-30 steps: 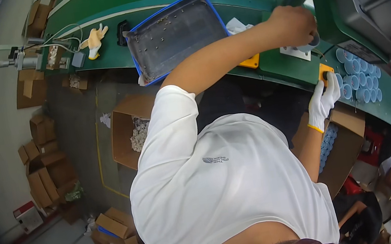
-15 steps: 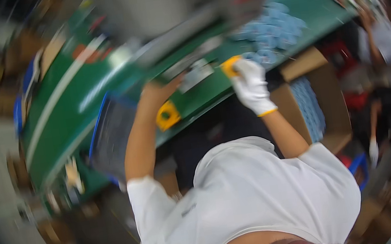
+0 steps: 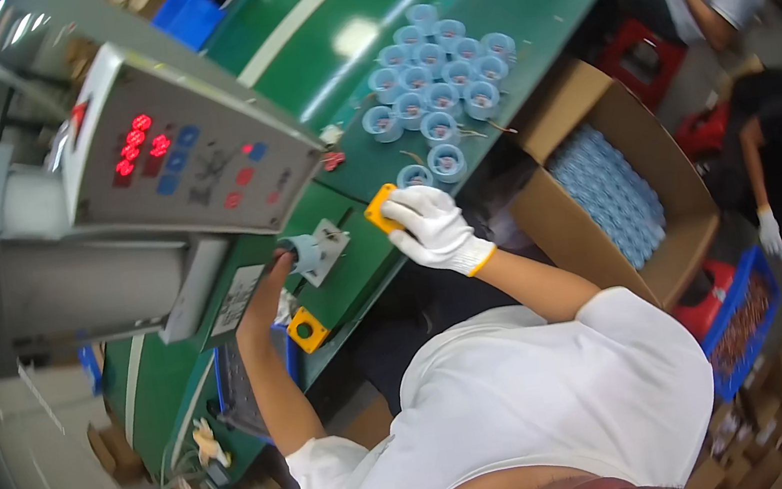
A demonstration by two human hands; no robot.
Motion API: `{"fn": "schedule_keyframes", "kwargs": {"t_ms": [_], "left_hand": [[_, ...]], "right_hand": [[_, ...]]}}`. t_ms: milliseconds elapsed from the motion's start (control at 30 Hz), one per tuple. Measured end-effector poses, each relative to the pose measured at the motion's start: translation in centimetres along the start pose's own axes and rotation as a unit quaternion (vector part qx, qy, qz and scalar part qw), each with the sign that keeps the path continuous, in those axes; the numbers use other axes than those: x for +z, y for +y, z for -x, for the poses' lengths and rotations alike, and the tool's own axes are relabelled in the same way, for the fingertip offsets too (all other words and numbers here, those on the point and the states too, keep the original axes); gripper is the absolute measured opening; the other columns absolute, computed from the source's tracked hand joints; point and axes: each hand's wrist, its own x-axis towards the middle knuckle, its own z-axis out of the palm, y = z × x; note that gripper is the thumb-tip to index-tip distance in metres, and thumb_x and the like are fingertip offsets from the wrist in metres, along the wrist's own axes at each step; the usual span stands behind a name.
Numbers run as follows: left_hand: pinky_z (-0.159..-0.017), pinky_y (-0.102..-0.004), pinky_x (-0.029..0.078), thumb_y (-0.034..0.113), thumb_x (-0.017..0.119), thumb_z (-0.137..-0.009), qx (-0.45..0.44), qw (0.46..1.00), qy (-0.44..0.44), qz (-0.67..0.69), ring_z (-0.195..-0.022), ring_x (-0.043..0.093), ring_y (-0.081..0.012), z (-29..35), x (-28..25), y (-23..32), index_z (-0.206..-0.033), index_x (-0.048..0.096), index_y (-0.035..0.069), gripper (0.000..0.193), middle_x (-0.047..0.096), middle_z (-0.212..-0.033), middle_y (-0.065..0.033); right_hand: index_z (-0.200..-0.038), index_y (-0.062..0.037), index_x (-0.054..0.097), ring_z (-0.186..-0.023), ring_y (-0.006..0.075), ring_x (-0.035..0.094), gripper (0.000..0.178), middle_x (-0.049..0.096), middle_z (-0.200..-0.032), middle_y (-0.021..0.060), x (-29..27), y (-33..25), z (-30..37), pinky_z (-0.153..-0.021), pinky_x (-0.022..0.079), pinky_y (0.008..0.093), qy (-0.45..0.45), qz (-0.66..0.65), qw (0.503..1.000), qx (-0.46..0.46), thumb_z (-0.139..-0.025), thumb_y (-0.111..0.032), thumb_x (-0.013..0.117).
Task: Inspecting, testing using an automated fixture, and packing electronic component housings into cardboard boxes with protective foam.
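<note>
My bare left hand (image 3: 263,299) reaches under the head of a grey machine (image 3: 197,162), its fingers closed on a light blue cup (image 3: 305,254). That cup is at a small metal plate (image 3: 329,252) on the green bench; whether it touches the plate I cannot tell. Part of the left fingers is hidden by the cup and the machine. My right hand (image 3: 434,228), in a white glove, is curled over a yellow box (image 3: 380,210) at the bench edge. A matching yellow box (image 3: 307,330) with a dark round opening sits below my left hand.
Several light blue cups (image 3: 435,96) stand grouped on the green bench (image 3: 518,13). An open cardboard box (image 3: 680,252) with stacked blue pieces stands to the right. A blue crate (image 3: 742,324) is beyond it. Two other people are at the right; a dark bin (image 3: 236,394) stands at lower left.
My view has turned, so the machine and bench appear shifted and sharper. The blue cup now shows at my left fingers, which were blurred before. My right hand stays on the yellow box.
</note>
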Motion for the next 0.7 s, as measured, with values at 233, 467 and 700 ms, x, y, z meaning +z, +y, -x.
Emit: {"fn": "schedule_keyframes", "kwargs": {"t_ms": [233, 467, 700], "left_hand": [[-0.092, -0.037, 0.052, 0.024, 0.071, -0.097, 0.011, 0.995, 0.006, -0.099, -0.101, 0.072, -0.028, 0.3, -0.5, 1.7, -0.109, 0.071, 0.004, 0.023, 0.073, -0.105, -0.0132], [-0.086, -0.0379, 0.055, 0.009, 0.069, -0.096, 0.09, 0.987, 0.035, -0.126, -0.1, 0.069, -0.0281, 0.4, -0.4, 0.8, -0.106, 0.068, 0.002, 0.012, 0.063, -0.118, -0.011], [-0.088, -0.0346, 0.053, -0.001, 0.069, -0.092, 0.071, 0.992, 0.033, -0.097, -0.099, 0.064, -0.024, 0.3, 0.4, 3.0, -0.097, 0.065, -0.001, 0.007, 0.057, -0.113, -0.0095]], "right_hand": [[-0.112, -0.0053, 0.067, -0.098, 0.0365, 0.066, 0.038, 0.066, -0.113, 0.0156, -0.8, 1.7, -1.5, -0.084, 0.055, 0.0471, -0.024, -0.08, 0.996, -0.032, -0.078, -0.02, 0.076], [-0.122, -0.0096, 0.068, -0.099, 0.0284, 0.068, 0.045, 0.065, -0.119, 0.0089, -1.1, 2.9, -0.2, -0.078, 0.055, 0.0409, -0.001, -0.06, 0.998, -0.028, -0.081, -0.025, 0.074], [-0.128, -0.0131, 0.068, -0.111, 0.0241, 0.065, 0.05, 0.065, -0.127, 0.0053, -0.6, 3.8, 0.8, -0.077, 0.053, 0.039, -0.011, -0.059, 0.998, -0.012, -0.081, -0.029, 0.076]]}}
